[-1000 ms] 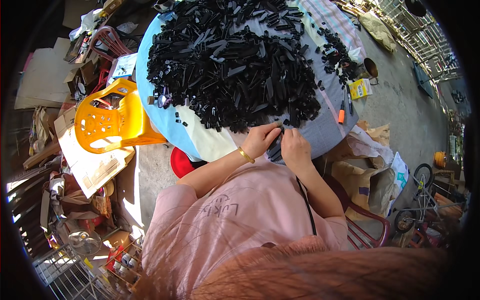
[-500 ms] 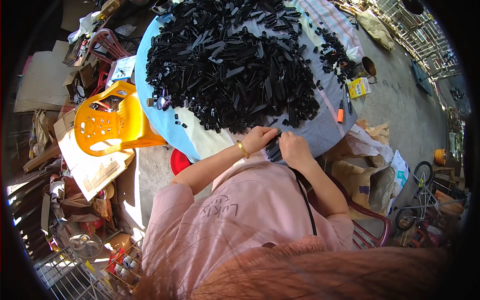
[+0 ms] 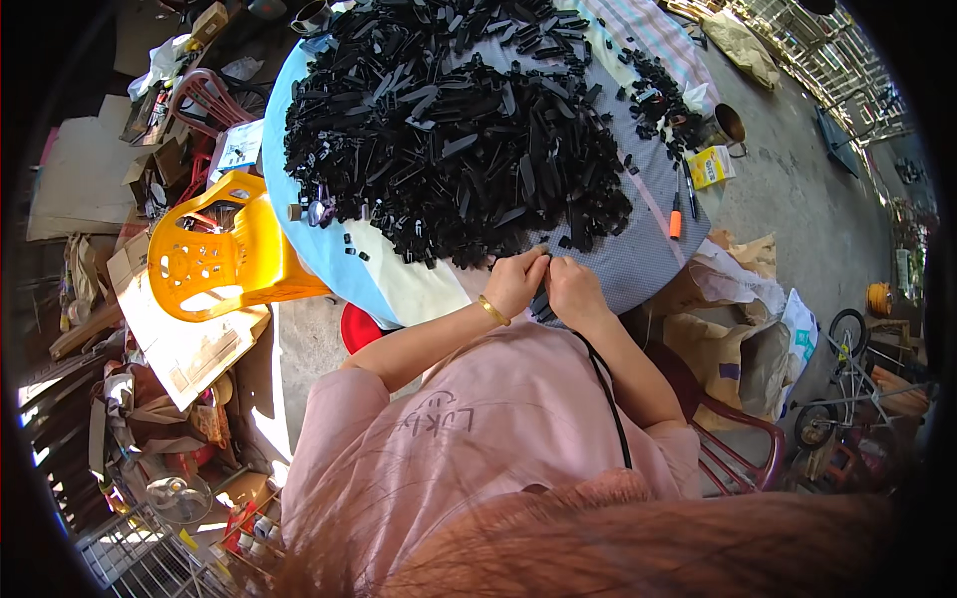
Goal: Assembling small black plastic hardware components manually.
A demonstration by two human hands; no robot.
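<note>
At the near edge of a round cloth-covered table (image 3: 384, 269), my two hands meet with fingertips pinched close together. My left hand (image 3: 515, 283), with a gold bangle at its wrist, and my right hand (image 3: 575, 291) are both closed on a small black plastic piece that my fingers mostly cover. Just below them, several long black plastic strips (image 3: 540, 303) lie by the table edge against my shirt. Right beyond my hands rises a big heap of black plastic parts (image 3: 459, 149), long flat strips mixed with small clips.
Small black pieces (image 3: 653, 95) form a second pile at the far right, near a metal mug (image 3: 728, 125), a yellow box (image 3: 711, 167) and an orange-handled tool (image 3: 676, 217). A yellow plastic chair (image 3: 234, 249) stands left; a red stool (image 3: 359, 327) and paper sacks (image 3: 718, 344) flank the table.
My hands have drawn closer together, the left turning slightly and both shifting a little left in the picture. The view has tilted slightly; the heap looks the same.
</note>
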